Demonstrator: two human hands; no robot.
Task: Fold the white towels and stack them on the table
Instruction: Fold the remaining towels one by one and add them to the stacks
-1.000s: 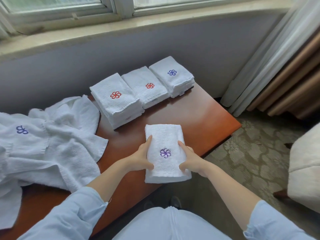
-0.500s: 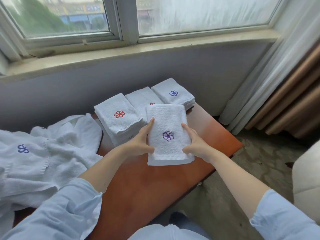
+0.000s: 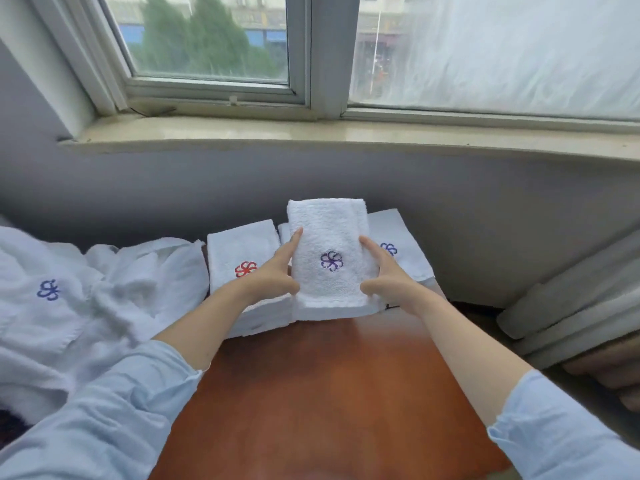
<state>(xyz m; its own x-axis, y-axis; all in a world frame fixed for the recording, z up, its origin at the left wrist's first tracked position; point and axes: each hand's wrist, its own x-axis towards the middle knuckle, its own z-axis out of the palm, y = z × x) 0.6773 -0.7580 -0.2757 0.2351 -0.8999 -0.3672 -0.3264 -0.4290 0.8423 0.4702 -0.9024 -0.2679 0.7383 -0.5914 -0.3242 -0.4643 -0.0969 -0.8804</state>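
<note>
Nearest, two pale blue sleeves (image 3: 104, 417) were seen reaching forward over a reddish-brown bench (image 3: 311, 393). A loose heap of unfolded towels (image 3: 86, 306), one marked with a blue emblem, was spread on the left of it. Farther on, a folded towel (image 3: 329, 230) with a purple emblem was gripped at its long sides by both hands. The left hand (image 3: 273, 277) was set on its left edge and the right hand (image 3: 393, 282) on its right edge. On each a thumb was laid on top and a forefinger stretched along the edge, so the fingers (image 3: 297, 237) were closed on the towel. The towel was held at the far end of the bench, over the middle stack (image 3: 284, 233) of a row of three, which was almost wholly hidden; whether it rested there could not be told. A red-emblem stack (image 3: 242, 247) was seen just left of it and a blue-emblem stack (image 3: 398, 230) just right. Behind them a grey wall (image 3: 138, 188), a window sill (image 3: 311, 135) and a window (image 3: 207, 39) were seen
</note>
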